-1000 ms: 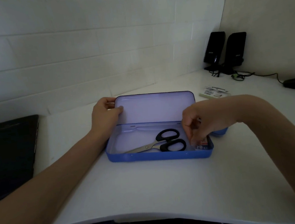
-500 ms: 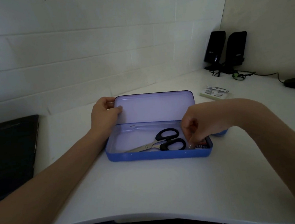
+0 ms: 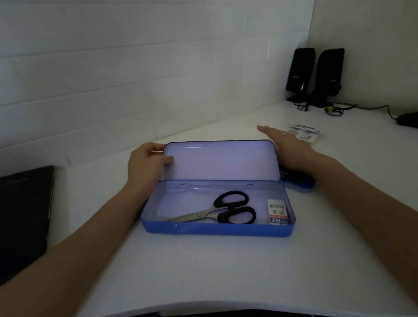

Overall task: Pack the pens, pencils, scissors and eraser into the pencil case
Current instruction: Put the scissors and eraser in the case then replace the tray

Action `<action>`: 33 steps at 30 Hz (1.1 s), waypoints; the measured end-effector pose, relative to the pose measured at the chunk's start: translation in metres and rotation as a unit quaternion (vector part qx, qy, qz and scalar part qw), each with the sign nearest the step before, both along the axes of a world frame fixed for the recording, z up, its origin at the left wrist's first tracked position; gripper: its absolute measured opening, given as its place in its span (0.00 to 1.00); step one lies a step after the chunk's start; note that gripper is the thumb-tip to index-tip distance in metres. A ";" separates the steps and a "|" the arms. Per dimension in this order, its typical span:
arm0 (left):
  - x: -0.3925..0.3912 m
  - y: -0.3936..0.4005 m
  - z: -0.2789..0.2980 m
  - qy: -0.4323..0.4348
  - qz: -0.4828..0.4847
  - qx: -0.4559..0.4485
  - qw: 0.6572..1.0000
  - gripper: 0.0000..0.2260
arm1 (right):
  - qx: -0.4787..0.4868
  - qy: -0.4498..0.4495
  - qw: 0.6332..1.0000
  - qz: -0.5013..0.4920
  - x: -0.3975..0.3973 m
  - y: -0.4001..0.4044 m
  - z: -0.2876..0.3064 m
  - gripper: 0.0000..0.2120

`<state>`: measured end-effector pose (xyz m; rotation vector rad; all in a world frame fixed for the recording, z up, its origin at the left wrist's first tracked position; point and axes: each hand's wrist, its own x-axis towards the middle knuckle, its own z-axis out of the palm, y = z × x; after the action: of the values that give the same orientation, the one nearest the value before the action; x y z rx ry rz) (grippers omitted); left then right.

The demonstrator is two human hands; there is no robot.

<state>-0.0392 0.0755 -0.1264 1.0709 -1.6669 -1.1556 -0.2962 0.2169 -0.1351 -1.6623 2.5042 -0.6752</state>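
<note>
Two hands are at work, and only one has hold of anything. Your right hand (image 3: 287,144) has just let go of the eraser (image 3: 278,211) and lifted out of the case; a moment ago it was curled down at the right end of the tray, and now it reaches past the lid's far right corner with fingers straight and nothing in them. That means the eraser is packed, lying flat at the right end of the pencil case (image 3: 218,230), just beside the black handles of the scissors (image 3: 222,211), whose blades point toward the left end.

Your left hand (image 3: 146,167) grips the left edge of the raised lid (image 3: 220,161), thumb on the inner face and fingers curled round the back, propping it upright as before.

With scissors and eraser in, the pens and pencils are what remains, by my reading. None shows plainly; your right hand heads toward the space behind the lid, where a blue object (image 3: 298,182) with dark contents peeks out under your wrist, and I cannot tell what it is. Farther back sit a small printed packet (image 3: 304,132) and two black speakers (image 3: 315,75), with a dark laptop (image 3: 15,223) to your left.
</note>
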 end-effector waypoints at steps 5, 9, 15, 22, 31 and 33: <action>0.001 0.000 0.000 0.010 -0.002 0.002 1.000 0.09 | 0.018 0.085 0.996 -0.018 -0.001 -0.007 -0.002 0.17; 0.001 0.000 -0.001 0.013 -0.005 0.001 1.000 0.10 | -0.129 0.001 0.991 -0.033 0.006 0.000 0.004 0.12; 0.001 -0.001 -0.001 0.018 -0.004 -0.003 1.000 0.09 | -0.232 -0.045 0.969 -0.075 0.010 0.010 0.019 0.05; 0.002 0.000 0.000 0.022 0.004 -0.007 1.000 0.09 | -0.236 -0.168 0.956 0.051 0.045 0.036 0.066 0.08; 0.004 -0.004 -0.001 0.022 0.015 -0.003 1.000 0.12 | -0.034 -0.102 0.978 0.177 0.087 0.049 0.087 0.06; 0.003 -0.005 -0.001 0.019 0.015 -0.005 1.000 0.12 | 0.011 -0.084 0.979 0.184 0.089 0.047 0.082 0.05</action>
<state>-0.0362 0.0709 -0.1273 1.0585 -1.6199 -1.1408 -0.2074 0.2635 -0.0530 -1.8981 2.0064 -0.7077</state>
